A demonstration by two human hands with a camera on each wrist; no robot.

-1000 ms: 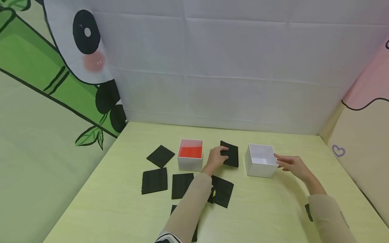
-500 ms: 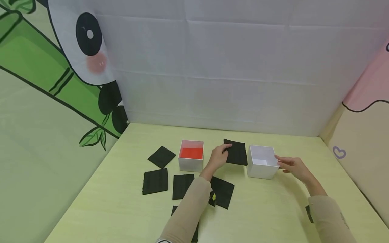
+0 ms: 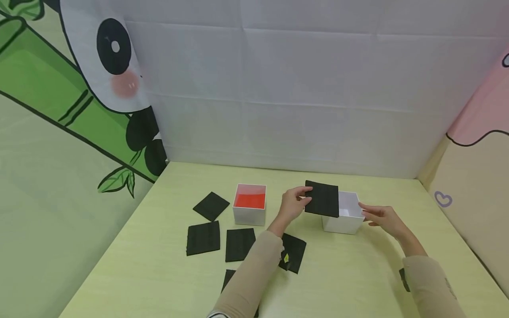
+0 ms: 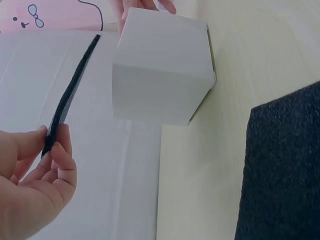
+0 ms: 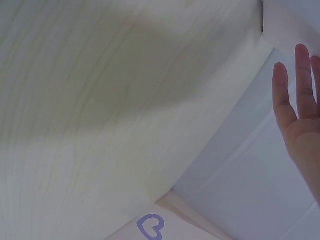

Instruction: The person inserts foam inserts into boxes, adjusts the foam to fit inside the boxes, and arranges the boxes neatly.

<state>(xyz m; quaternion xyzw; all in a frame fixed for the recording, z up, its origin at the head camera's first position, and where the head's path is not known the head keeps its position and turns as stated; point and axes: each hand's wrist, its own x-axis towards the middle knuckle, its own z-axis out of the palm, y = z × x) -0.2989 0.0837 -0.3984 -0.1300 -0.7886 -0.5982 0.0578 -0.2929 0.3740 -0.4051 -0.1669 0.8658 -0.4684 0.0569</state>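
My left hand (image 3: pixel 293 204) pinches the left edge of a black felt square (image 3: pixel 324 198), thumb and fingers on opposite faces. In the head view the square is raised and overlaps the left part of a white open-topped box (image 3: pixel 350 223). Seen edge-on in the left wrist view, the felt square (image 4: pixel 70 95) stands clear of that box (image 4: pixel 155 75). My right hand (image 3: pixel 383 218) is at the box's right wall, its fingertips right at the side. Fairly straight fingers show on the right hand (image 5: pixel 302 115) in the right wrist view.
Another white box (image 3: pixel 249 216) with red inside stands to the left. Several black squares lie on the table, such as one at the far left (image 3: pixel 211 206) and one with a yellow mark (image 3: pixel 296 251). Behind the table hangs a pale cloth backdrop (image 3: pixel 262 110).
My left hand has lifted the felt square off the table and carried it right, until it overlaps the white box in view. The right hand has stayed at the box.
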